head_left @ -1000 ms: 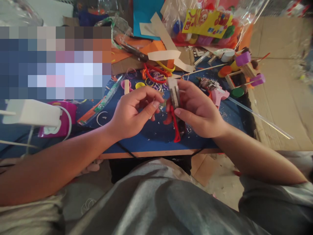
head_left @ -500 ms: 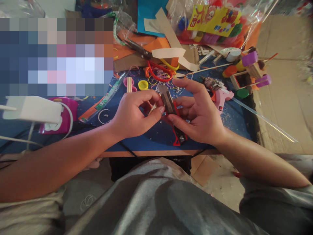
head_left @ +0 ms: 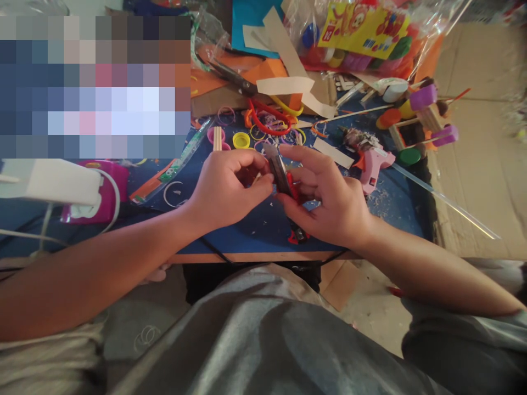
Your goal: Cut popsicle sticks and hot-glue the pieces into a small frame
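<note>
My right hand (head_left: 333, 200) is closed around a red-and-black utility knife (head_left: 280, 174). Its blade end points up and away from me, and my index finger reaches toward that end. Close against the knife on the left, my left hand (head_left: 224, 189) pinches a thin pale stick, which the fingers mostly hide. Whether the blade touches the stick I cannot tell. Beyond my left hand, several wooden sticks (head_left: 217, 140) stand by a pink ring-shaped lid, beside a yellow lid (head_left: 241, 140).
Scissors with red and yellow handles (head_left: 269, 118) lie among paper strips behind my hands. On the right are a pink glue gun (head_left: 374, 164), a clear glue stick (head_left: 448, 200) and a small stick-and-clay model (head_left: 426, 118). A white charger (head_left: 53, 181) sits on the left.
My right index finger has come down from its raised position toward the knife's blade end. The right hand has shifted slightly left, uncovering a white strip near the glue gun.
</note>
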Tool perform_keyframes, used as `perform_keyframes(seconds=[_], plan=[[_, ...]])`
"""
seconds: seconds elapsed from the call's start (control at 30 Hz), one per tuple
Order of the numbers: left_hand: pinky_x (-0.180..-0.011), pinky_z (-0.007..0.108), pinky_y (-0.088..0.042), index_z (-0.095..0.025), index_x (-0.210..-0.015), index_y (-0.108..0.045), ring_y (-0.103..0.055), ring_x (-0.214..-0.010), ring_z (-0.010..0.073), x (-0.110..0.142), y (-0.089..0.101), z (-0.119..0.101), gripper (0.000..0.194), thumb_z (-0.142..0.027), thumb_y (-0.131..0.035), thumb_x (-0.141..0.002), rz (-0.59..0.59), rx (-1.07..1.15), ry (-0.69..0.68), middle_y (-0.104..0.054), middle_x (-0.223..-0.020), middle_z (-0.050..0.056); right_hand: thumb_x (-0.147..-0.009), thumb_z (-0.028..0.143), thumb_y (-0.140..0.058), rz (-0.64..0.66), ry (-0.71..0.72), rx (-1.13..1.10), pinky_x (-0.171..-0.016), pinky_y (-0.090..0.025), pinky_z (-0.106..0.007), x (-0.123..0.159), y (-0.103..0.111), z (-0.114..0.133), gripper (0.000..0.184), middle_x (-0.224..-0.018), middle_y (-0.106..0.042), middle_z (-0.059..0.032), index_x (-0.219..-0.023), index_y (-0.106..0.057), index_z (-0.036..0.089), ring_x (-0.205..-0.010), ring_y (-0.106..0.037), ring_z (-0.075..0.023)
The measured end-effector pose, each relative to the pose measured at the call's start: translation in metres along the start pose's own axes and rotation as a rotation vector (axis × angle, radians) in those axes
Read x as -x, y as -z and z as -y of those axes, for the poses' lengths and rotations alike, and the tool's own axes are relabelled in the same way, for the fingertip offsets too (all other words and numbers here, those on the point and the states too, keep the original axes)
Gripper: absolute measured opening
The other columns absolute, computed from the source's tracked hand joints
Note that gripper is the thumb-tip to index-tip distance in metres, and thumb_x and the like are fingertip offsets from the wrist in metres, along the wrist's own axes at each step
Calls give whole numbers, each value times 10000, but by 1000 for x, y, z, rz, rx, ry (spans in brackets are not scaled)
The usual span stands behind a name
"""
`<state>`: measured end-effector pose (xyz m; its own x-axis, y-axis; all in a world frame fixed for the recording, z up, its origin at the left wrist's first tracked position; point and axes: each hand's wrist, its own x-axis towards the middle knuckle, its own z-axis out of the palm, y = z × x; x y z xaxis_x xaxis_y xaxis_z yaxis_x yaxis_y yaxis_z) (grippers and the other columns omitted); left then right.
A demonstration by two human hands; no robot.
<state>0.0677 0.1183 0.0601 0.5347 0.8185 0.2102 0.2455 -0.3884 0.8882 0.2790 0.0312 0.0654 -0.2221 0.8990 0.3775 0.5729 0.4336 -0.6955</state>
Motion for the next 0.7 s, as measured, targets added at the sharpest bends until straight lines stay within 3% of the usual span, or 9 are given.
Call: perform_keyframes(seconds=[0.23,0.47,0.53,0.6,0.7], plan=[[-519,248,-467,-206,-784,-721,-643,-599,127,-2,0,-3,93,-279,-729,-840,29,91,61,-722,-676,-12,-1032,205,-694,6,117,116,-753,-745,-294,-1,-1,3,592,-1432,-848,-96,-1610,-575,246,-797,-853,-174],[-518,257,-504,-215,-759,-685,-661,-585,131,-3,1,-2,65,-236,-710,-815,45,175,98,-727,-661,-17,-1024,218,-716,42,133,38,-870,-756,-333,0,0,5,601,-1511,-808,-108,-1608,-579,257,-987,-878,-220],[-526,255,-521,-218,-755,-674,-668,-585,131,-3,1,-1,74,-231,-708,-819,53,186,99,-738,-662,-19,-1026,239,-721,60,93,16,-835,-746,-319,1,0,6,593,-1439,-831,-92,-1600,-574,272,-947,-862,-206],[-539,255,-537,-219,-751,-670,-678,-590,133,-3,0,1,93,-238,-717,-829,41,187,84,-734,-657,-21,-1039,258,-717,47,15,-19,-755,-718,-294,3,0,5,583,-1247,-854,-56,-1600,-559,275,-789,-802,-168],[-551,265,-549,-216,-795,-706,-702,-606,142,-2,-2,2,91,-260,-742,-867,21,191,81,-748,-688,-9,-1065,288,-709,99,-190,-254,-562,-610,-271,5,1,-2,719,-935,-743,25,-1715,-404,306,-585,-632,-140]])
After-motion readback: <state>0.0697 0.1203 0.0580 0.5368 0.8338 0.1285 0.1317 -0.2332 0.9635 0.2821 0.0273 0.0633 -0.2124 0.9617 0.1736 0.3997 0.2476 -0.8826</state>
